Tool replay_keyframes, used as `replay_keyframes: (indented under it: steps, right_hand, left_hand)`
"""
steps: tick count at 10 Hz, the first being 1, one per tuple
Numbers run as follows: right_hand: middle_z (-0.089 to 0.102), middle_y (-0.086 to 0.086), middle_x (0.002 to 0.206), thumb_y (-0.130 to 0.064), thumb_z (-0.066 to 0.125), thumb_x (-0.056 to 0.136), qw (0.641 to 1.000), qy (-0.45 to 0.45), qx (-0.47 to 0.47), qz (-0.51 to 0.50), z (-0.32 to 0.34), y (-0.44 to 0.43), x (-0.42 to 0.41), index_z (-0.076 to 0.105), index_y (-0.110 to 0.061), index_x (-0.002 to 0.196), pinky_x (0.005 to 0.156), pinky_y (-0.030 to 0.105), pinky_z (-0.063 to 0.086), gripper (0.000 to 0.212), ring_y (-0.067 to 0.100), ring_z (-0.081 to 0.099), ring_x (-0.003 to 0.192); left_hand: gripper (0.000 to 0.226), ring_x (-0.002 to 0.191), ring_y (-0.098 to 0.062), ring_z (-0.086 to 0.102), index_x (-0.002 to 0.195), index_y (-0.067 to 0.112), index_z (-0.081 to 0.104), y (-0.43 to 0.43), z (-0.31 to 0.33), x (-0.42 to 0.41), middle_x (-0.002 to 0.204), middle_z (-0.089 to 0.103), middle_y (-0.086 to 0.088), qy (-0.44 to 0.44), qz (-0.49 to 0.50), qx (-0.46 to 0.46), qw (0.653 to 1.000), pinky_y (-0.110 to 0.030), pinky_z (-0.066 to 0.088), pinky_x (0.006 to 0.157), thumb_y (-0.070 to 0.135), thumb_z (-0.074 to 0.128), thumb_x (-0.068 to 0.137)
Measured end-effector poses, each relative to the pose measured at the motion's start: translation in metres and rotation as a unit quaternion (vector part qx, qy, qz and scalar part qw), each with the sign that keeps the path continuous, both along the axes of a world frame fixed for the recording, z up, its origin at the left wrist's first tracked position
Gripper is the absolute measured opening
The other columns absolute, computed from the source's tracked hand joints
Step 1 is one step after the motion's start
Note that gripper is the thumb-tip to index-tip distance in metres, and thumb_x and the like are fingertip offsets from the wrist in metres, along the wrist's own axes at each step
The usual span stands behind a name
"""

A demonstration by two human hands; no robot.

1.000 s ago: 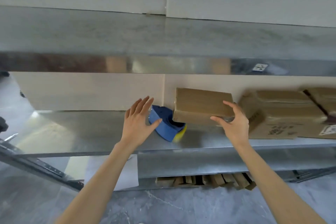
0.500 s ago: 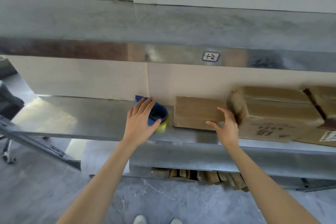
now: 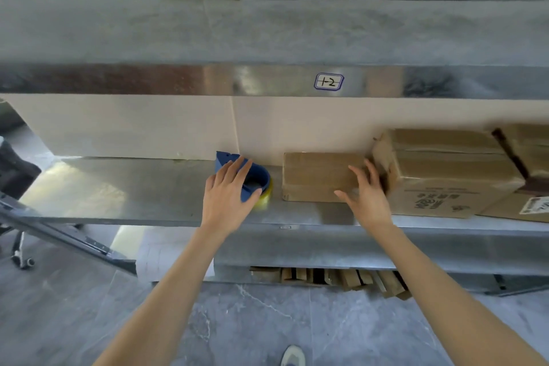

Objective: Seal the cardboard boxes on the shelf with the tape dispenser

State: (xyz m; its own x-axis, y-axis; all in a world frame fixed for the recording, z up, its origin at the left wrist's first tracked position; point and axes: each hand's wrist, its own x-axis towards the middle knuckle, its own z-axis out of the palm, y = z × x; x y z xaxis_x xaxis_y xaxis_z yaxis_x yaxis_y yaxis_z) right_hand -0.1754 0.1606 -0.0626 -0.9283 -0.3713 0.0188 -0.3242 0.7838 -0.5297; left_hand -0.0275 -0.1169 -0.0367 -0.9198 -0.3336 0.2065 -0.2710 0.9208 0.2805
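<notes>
On the middle tier of a shiny galvanised steel shelf (image 3: 133,190), a blue plastic tape dispenser (image 3: 263,175) with a yellowish roll sits near the back wall, just left of a small, plain brown cardboard box (image 3: 315,175). The left hand (image 3: 227,199) lies over the dispenser with its fingers nearly straight and the thumb spread toward the roll, not yet curled round it. It looks set to take hold. The right hand (image 3: 370,199) rests spread-fingered on the small box's right end, gripping nothing, probably to steady it for taping. A larger printed cardboard carton (image 3: 445,169) stands just beside that box on the right. The shelf above carries a handwritten "1-2" label (image 3: 329,82). Below, wooden offcuts (image 3: 326,275) lie under the rack on a grey marbled tile floor (image 3: 267,324).
</notes>
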Motion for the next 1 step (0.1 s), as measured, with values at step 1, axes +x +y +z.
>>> replay_keyframes:
  steps: [1]
  right_hand:
    - [0.015, 0.004, 0.164, -0.049, 0.062, 0.091, 0.999, 0.043, 0.020, 0.020, 0.0160, -0.0025, 0.0075, 0.036, -0.023, 0.150, 0.092, 0.049, 0.053, 0.069, 0.031, 0.046, 0.134]
  left_hand:
    - [0.064, 0.147, -0.022, 0.031, 0.150, 0.023, 0.042, -0.0030, 0.0072, 0.0043, 0.158, 0.036, 0.003, 0.012, -0.002, -0.002, 1.000, -0.040, 0.029, 0.113, 0.049, 0.058, 0.094]
